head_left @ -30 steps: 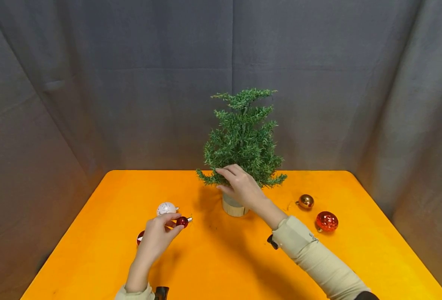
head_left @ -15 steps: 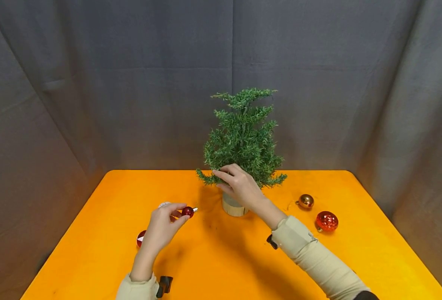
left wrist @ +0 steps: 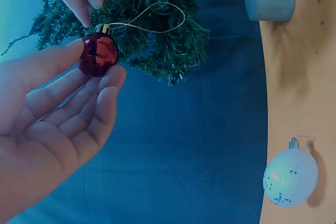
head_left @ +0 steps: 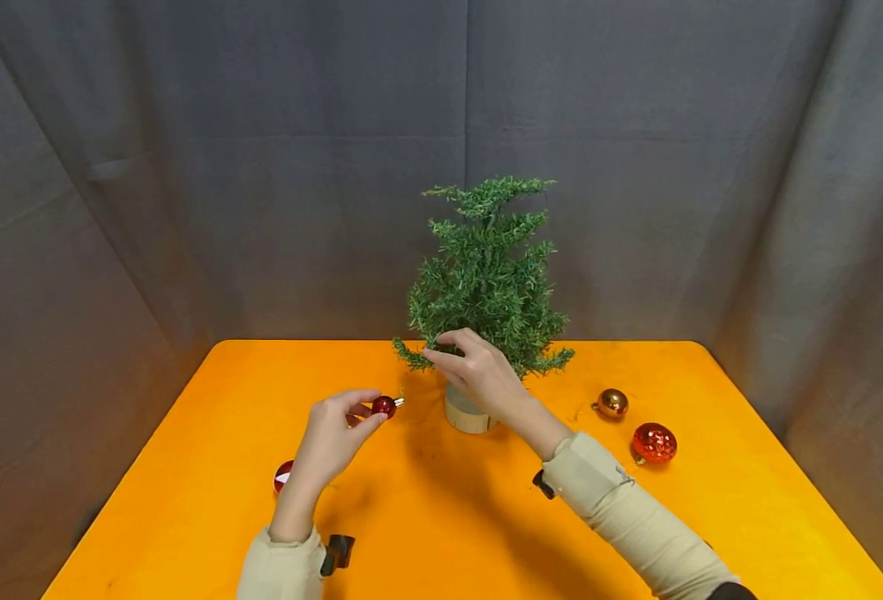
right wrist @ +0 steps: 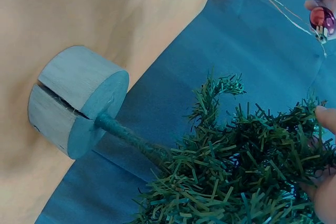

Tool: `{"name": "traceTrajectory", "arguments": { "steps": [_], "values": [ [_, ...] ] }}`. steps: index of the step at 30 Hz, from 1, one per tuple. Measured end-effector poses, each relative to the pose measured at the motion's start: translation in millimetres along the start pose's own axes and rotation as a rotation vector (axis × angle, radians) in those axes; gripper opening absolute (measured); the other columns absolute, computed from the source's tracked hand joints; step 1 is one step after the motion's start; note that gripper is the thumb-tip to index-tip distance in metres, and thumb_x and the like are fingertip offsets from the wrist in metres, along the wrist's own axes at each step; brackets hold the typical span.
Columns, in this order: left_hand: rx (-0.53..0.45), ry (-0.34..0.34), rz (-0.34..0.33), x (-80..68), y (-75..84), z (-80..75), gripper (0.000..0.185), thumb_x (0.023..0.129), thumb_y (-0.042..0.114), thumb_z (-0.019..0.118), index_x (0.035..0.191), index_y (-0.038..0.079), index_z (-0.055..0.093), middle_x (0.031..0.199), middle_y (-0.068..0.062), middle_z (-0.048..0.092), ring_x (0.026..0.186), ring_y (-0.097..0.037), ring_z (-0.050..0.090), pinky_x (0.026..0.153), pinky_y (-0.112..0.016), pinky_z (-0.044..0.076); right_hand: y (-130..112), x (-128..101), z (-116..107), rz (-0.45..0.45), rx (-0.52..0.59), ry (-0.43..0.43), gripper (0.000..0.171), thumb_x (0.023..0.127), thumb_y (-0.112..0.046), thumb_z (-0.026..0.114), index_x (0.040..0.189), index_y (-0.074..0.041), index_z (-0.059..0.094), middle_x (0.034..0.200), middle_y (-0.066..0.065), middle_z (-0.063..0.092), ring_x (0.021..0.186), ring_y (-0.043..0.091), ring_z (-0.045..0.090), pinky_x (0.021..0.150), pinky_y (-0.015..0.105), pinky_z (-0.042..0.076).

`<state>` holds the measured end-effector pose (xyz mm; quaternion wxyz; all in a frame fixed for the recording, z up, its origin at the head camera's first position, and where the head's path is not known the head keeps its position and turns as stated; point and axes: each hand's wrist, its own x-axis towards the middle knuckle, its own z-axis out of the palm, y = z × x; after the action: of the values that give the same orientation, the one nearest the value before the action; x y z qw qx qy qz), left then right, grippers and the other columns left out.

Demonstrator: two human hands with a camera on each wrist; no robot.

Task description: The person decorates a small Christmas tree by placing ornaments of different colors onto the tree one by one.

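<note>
A small green artificial tree (head_left: pixel 486 275) stands on a round wooden base (head_left: pixel 468 412) at the back middle of the orange table (head_left: pixel 449 517). My right hand (head_left: pixel 475 371) grips a low left branch (head_left: pixel 415 356) of it. My left hand (head_left: pixel 336 433) pinches a small dark red bauble (head_left: pixel 384 406) between thumb and fingers, raised above the table just left of the tree. In the left wrist view the bauble (left wrist: pixel 98 54) has a gold cap and a thin looped string (left wrist: pixel 152 19) lying against the branches. The right wrist view shows the base (right wrist: pixel 76 98) and foliage (right wrist: pixel 236 177) close up.
A white speckled bauble (left wrist: pixel 290 177) lies on the table, hidden behind my left hand in the head view. A red-and-white bauble (head_left: pixel 282 477) lies by my left wrist. A gold bauble (head_left: pixel 611 402) and a larger red faceted one (head_left: pixel 653 442) lie right of the tree. Grey curtains surround the table.
My left hand has lifted the dark red bauble up and to the right, toward the tree's low left branch. My right hand stays on the branch.
</note>
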<state>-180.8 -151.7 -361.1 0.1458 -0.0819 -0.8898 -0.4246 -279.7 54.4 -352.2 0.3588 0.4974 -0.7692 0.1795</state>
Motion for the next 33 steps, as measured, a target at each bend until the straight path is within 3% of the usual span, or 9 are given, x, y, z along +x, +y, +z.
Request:
{"name": "traceTrajectory", "arguments": {
  "steps": [17, 26, 33],
  "values": [
    [-0.108, 0.022, 0.038, 11.4, 8.5, -3.0, 0.03, 0.078, 0.006, 0.068, 0.106, -0.004, 0.063, 0.093, -0.014, 0.065, 0.076, -0.022, 0.06, 0.07, -0.033, 0.05, 0.0, 1.0, 5.1, 0.0, 0.027, 0.026, 0.019, 0.073, -0.006, 0.073, 0.092, -0.002, 0.07, 0.098, 0.014, 0.058, 0.09, 0.022, 0.055, 0.073, 0.026, 0.048],
    [-0.332, 0.002, -0.054, 16.5, 8.6, -0.8, 0.031, 0.081, 0.008, 0.066, 0.11, -0.003, 0.062, 0.093, -0.014, 0.064, 0.081, -0.023, 0.059, 0.074, -0.031, 0.049, -0.2, 1.1, 4.6, 0.017, 0.055, 0.029, 0.021, 0.073, -0.007, 0.073, 0.093, -0.002, 0.07, 0.099, 0.014, 0.058, 0.09, 0.022, 0.054, 0.072, 0.026, 0.048],
    [-0.449, 0.001, -0.088, 21.0, 6.9, 0.6, 0.032, 0.083, 0.009, 0.064, 0.113, -0.003, 0.059, 0.1, -0.016, 0.062, 0.086, -0.024, 0.059, 0.077, -0.028, 0.048, -0.9, -0.5, 4.5, 0.005, 0.092, 0.059, 0.019, 0.075, -0.006, 0.071, 0.093, 0.0, 0.068, 0.1, 0.014, 0.057, 0.092, 0.023, 0.054, 0.076, 0.028, 0.047]
  ]
}}
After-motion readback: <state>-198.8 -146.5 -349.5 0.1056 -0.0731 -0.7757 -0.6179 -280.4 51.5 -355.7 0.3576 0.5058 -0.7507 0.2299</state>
